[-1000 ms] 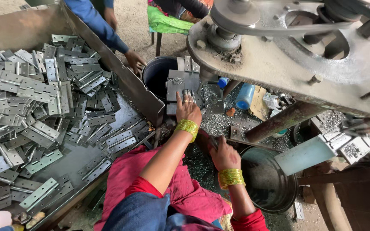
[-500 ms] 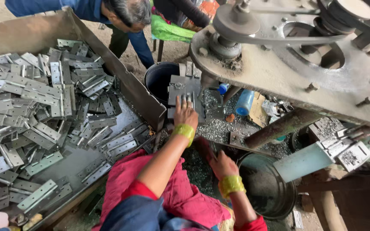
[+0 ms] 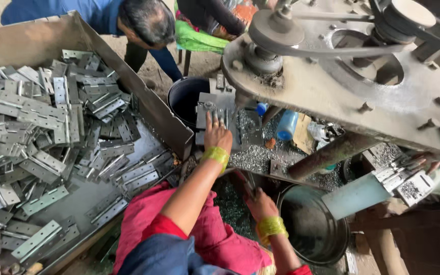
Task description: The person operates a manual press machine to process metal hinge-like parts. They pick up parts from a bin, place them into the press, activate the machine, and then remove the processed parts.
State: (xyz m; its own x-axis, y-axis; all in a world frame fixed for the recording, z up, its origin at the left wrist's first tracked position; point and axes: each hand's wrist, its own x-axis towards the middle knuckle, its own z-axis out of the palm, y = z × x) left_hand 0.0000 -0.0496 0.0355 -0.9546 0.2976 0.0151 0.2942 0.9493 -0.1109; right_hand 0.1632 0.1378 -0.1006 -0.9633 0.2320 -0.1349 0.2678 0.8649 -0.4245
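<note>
Head view: left hand (image 3: 218,135) flat, open on metal plate (image 3: 215,109); right hand (image 3: 260,204) lower, grip unclear.

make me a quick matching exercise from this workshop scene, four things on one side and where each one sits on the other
Things:
1. flat grey metal hinges
2. round dark metal pan
3. blue plastic bottle
4. black round bucket

Places:
A. beside the right hand
B. heaped in the big tray on the left
C. beyond the left hand, by the tray's far corner
D. lying on metal shavings under the machine plate

Pairs: 1-B, 2-A, 3-D, 4-C
</note>
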